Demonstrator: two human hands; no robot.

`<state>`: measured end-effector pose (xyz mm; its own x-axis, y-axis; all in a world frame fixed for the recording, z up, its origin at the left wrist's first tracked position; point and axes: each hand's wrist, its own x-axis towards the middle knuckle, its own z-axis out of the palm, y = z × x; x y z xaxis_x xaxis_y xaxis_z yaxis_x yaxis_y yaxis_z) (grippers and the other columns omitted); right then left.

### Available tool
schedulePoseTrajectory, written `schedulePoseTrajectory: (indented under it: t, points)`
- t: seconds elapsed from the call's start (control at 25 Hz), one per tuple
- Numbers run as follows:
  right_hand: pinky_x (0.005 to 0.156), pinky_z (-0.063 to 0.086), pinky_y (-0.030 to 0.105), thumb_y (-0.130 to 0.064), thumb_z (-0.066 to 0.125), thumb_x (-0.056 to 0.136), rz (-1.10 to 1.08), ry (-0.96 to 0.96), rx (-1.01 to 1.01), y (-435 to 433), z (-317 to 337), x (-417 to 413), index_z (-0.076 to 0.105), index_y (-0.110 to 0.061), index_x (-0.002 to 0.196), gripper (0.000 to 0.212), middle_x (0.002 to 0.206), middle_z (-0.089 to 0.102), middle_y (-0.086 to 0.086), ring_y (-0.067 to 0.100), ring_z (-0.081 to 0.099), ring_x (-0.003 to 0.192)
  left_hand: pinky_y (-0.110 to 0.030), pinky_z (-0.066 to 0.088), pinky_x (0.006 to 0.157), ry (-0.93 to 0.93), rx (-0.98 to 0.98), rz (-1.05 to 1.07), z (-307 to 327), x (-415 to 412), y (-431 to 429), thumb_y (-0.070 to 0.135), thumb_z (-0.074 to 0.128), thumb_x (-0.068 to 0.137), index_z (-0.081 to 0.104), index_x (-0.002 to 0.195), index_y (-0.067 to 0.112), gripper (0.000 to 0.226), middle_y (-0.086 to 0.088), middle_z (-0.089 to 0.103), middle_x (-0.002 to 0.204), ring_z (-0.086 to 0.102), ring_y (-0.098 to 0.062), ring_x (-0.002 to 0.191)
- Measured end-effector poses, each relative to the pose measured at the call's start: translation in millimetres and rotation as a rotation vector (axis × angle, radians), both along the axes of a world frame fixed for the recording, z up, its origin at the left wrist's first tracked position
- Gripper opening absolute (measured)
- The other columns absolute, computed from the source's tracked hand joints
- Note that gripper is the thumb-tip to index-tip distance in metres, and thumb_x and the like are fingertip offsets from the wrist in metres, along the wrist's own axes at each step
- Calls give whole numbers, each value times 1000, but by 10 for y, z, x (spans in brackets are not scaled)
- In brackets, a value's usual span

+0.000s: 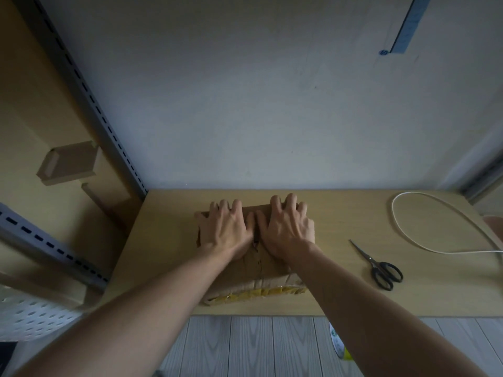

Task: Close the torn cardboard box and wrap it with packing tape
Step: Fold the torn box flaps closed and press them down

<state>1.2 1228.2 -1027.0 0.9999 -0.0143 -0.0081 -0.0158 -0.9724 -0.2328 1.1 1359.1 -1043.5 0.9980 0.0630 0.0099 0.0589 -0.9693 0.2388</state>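
Cardboard box (261, 270) sat under both palms, near the table's front edge; left hand (227, 227) lay flat, fingers spread and gripping nothing, pressing its flap down; right hand (285, 227) matched it just beside, thumbs almost meeting over the torn seam; the danger, I reckoned: lift either palm and the flaps spring up, no tape roll plainly in reach; left of the left fingers, bare table (163, 240) to the shelf post (119, 148); beyond the fingertips, wall (272, 104); right of the right fingers, room, then scissors (382, 268) and cable (468, 252).
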Motion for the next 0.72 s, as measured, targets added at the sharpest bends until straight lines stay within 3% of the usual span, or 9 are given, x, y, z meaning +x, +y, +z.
schedulePoseTrajectory:
  t: [0.12,0.2,0.28,0.32,0.4,0.48,0.6,0.72]
  points:
    - [78,40,47,-59,25,96,-55,57,-34,89,17,68,41,-17,128,56,130,41,17,37,41,114,-37,32,89,-69,-92,-17,20,106,60,23,35,106,58,110,1,33,-25,61,110,53,-39,108]
    - [96,31,63,-66,18,93,-38,92,-83,189,37,84,42,-18,133,67,144,35,21,43,28,134,-35,21,73,-84,-112,29,76,107,95,19,35,108,58,113,2,29,-21,64,112,56,-37,107]
    - [107,5,74,-64,14,94,70,37,-111,273,14,59,47,-20,133,67,152,31,18,41,8,147,-37,27,77,-115,-61,69,99,115,166,14,40,105,58,117,8,23,-15,67,114,59,-35,108]
    - [107,2,74,-58,16,97,126,-3,-82,299,16,54,51,-19,129,61,147,39,16,39,13,147,-36,33,80,-120,-51,56,101,110,197,14,41,103,58,117,10,22,-14,68,115,61,-35,107]
    - [109,16,68,-48,21,101,210,-60,-15,343,56,83,57,-18,113,48,124,60,10,34,43,131,-36,40,80,-135,-113,35,111,93,247,19,42,104,59,113,12,21,-13,69,113,63,-35,104]
    - [101,34,54,-43,24,102,229,-73,56,404,102,126,59,-18,98,42,103,66,5,29,59,105,-39,44,78,-179,-212,43,81,54,306,21,42,105,60,108,12,21,-15,70,106,64,-36,99]
    - [92,36,47,-41,25,102,173,-46,99,499,122,208,53,-20,83,40,91,67,4,28,62,89,-39,45,75,-185,-341,94,74,47,401,17,46,104,64,102,8,21,-16,70,101,64,-36,95]
    - [93,31,50,-41,24,101,223,-25,17,573,60,209,58,-21,86,43,95,67,5,27,59,94,-38,44,79,-169,-389,48,58,73,474,15,51,103,67,108,6,19,-16,70,107,63,-35,99]
